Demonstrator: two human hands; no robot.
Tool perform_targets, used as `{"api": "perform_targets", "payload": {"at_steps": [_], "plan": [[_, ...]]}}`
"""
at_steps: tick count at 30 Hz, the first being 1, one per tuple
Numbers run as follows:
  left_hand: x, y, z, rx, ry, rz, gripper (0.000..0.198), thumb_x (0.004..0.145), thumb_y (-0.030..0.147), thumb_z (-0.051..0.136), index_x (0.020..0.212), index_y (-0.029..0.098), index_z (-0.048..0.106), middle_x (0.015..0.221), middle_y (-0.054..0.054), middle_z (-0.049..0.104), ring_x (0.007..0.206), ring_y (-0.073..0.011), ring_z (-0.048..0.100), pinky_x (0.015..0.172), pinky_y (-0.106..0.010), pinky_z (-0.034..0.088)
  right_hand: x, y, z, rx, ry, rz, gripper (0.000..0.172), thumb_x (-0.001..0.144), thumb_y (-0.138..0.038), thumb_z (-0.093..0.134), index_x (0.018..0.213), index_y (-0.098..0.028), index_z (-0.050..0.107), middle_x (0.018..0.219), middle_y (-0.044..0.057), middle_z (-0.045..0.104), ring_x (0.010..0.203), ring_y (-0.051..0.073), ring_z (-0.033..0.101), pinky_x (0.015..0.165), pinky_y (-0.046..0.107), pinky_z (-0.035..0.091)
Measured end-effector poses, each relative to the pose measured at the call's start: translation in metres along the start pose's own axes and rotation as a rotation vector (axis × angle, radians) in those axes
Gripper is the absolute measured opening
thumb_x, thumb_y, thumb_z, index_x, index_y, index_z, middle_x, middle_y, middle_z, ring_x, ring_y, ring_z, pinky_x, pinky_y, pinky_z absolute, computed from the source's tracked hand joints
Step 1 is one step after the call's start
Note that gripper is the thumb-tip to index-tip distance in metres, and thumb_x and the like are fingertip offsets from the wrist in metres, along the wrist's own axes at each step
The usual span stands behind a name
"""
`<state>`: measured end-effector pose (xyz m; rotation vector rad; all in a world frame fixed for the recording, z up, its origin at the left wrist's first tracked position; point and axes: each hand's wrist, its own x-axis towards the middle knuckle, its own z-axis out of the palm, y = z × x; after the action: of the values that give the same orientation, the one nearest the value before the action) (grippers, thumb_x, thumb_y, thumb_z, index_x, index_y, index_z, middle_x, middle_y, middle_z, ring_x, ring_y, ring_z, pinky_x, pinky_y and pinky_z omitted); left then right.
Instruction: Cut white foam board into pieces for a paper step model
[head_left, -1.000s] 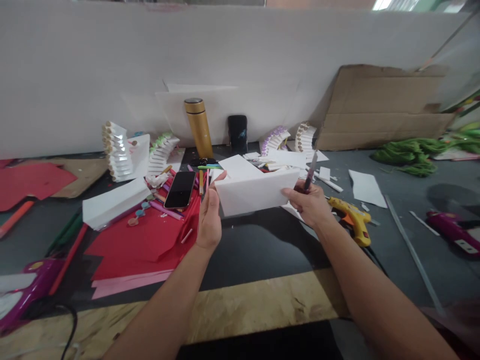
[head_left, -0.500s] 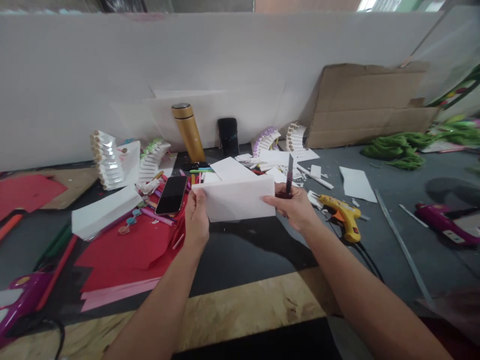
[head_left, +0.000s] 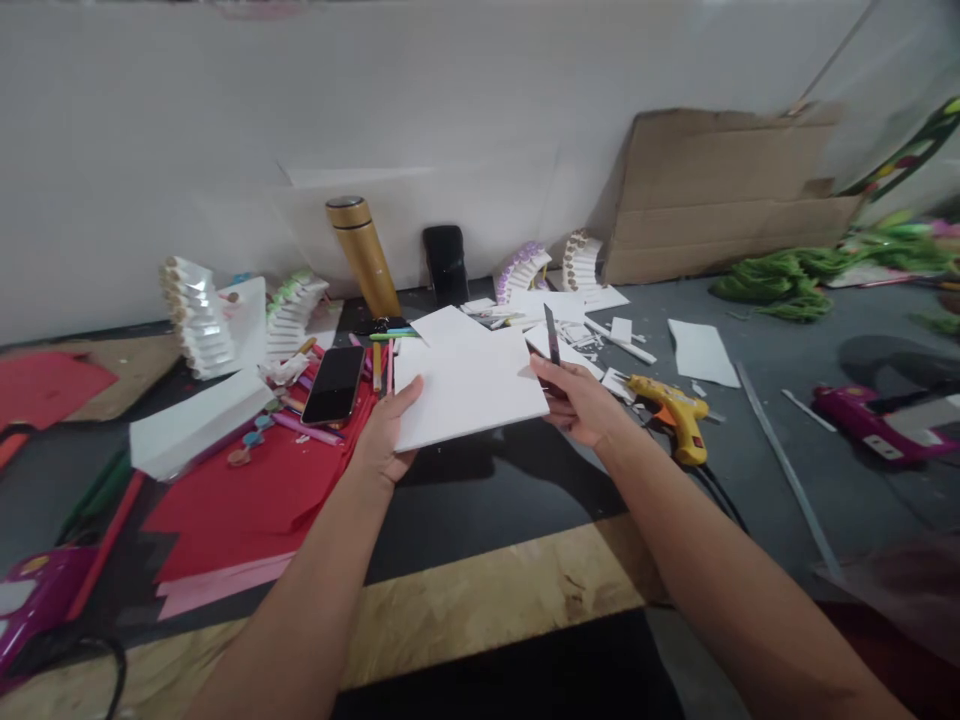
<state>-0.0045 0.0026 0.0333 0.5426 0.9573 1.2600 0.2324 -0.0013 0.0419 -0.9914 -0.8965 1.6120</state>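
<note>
A white board [head_left: 472,385], thin and stiff-looking, is held up over the dark table in the middle of the view, its broad face turned upward. My left hand [head_left: 384,432] grips its left end, thumb on top and fingers underneath. At the right end, my right hand [head_left: 576,398] is closed around a utility knife [head_left: 553,338] whose blade points up and away from me. The same hand also touches the board's right edge. Behind it lie loose white sheets [head_left: 446,325] and small white scraps.
A yellow glue gun [head_left: 679,408] lies right of my right hand. To the left are a phone [head_left: 334,385], red sheets [head_left: 247,500] and pens. A gold bottle [head_left: 365,260], a black phone-like object [head_left: 445,262] and cardboard [head_left: 727,200] stand at the back; green yarn [head_left: 780,280] lies right.
The board has tipped from facing me to lying flatter, so its broad upper face shows. Both hands still hold it, and the knife stays in my right hand. The view has shifted slightly.
</note>
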Motion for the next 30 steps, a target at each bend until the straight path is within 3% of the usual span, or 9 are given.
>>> {"api": "perform_targets", "payload": {"at_steps": [4,8,15,17,19,21,23,26,30], "plan": [[-0.001,0.002,0.003,-0.050,0.043,-0.055,0.034,0.089,0.017,0.059,0.120,0.002,0.064,0.101,-0.017,0.076,0.097,-0.0279,0.074,0.092,-0.036,0.060,-0.002,0.001,0.000,-0.031,-0.098,-0.063,0.045,0.071,-0.048,0.081,0.062,-0.019,0.047,0.044,-0.012,0.028,0.035,0.000,0.016,0.035,0.018,0.012],[0.002,0.003,0.002,-0.060,0.045,-0.060,0.033,0.090,0.015,0.058,0.119,0.002,0.063,0.100,-0.017,0.077,0.096,-0.0266,0.074,0.091,-0.034,0.060,-0.004,0.002,0.001,-0.136,-0.119,-0.036,0.046,0.071,-0.050,0.079,0.057,-0.020,0.047,0.039,-0.010,0.032,0.034,0.002,0.024,0.036,0.019,0.017],[0.000,-0.004,0.000,-0.012,0.000,-0.036,0.039,0.078,0.014,0.067,0.117,0.005,0.066,0.101,-0.015,0.077,0.100,-0.0288,0.073,0.092,-0.038,0.060,0.009,0.004,-0.006,-0.167,0.079,0.020,0.031,0.067,-0.035,0.076,0.059,-0.017,0.053,0.044,-0.002,0.050,0.035,0.001,0.022,0.034,0.017,0.010],[-0.004,-0.006,0.003,-0.011,-0.020,-0.027,0.042,0.075,0.016,0.067,0.116,0.006,0.066,0.101,-0.013,0.077,0.094,-0.0276,0.074,0.085,-0.037,0.062,0.013,0.004,-0.010,-0.107,0.132,-0.005,0.031,0.064,-0.033,0.077,0.058,-0.017,0.051,0.043,-0.004,0.046,0.036,0.001,0.022,0.034,0.016,0.009],[-0.007,-0.009,0.005,-0.008,-0.055,-0.017,0.039,0.074,0.019,0.066,0.112,0.008,0.066,0.096,-0.012,0.077,0.076,-0.0233,0.074,0.066,-0.032,0.064,0.015,0.003,-0.013,-0.071,0.160,-0.020,0.031,0.062,-0.031,0.077,0.057,-0.017,0.050,0.042,-0.005,0.042,0.037,0.001,0.022,0.034,0.016,0.009],[-0.009,-0.010,0.006,-0.005,-0.095,-0.009,0.033,0.074,0.022,0.065,0.105,0.009,0.066,0.088,-0.010,0.077,0.056,-0.0177,0.069,0.046,-0.026,0.057,0.015,0.003,-0.013,-0.062,0.167,-0.012,0.031,0.062,-0.031,0.077,0.056,-0.017,0.050,0.042,-0.006,0.042,0.037,0.001,0.022,0.034,0.015,0.009],[-0.009,-0.012,0.005,0.006,-0.125,-0.005,0.029,0.074,0.023,0.065,0.100,0.009,0.066,0.083,-0.009,0.076,0.047,-0.0147,0.063,0.037,-0.023,0.051,0.014,0.002,-0.012,-0.059,0.161,-0.011,0.032,0.062,-0.032,0.078,0.057,-0.017,0.050,0.043,-0.006,0.042,0.038,0.001,0.022,0.034,0.015,0.010],[-0.007,-0.015,0.003,0.019,-0.137,0.012,0.032,0.073,0.025,0.067,0.101,0.009,0.066,0.089,-0.010,0.077,0.059,-0.0181,0.070,0.046,-0.025,0.057,0.014,0.003,-0.010,-0.047,0.189,-0.043,0.035,0.059,-0.033,0.081,0.059,-0.018,0.050,0.045,-0.006,0.044,0.038,0.001,0.024,0.034,0.015,0.011],[-0.006,-0.018,0.004,0.009,-0.124,0.065,0.041,0.069,0.026,0.075,0.106,0.010,0.066,0.100,-0.011,0.077,0.091,-0.0261,0.074,0.075,-0.033,0.063,0.017,0.005,-0.012,-0.027,0.254,-0.082,0.040,0.056,-0.035,0.086,0.063,-0.019,0.049,0.046,-0.006,0.046,0.038,0.002,0.026,0.033,0.015,0.013]]}}
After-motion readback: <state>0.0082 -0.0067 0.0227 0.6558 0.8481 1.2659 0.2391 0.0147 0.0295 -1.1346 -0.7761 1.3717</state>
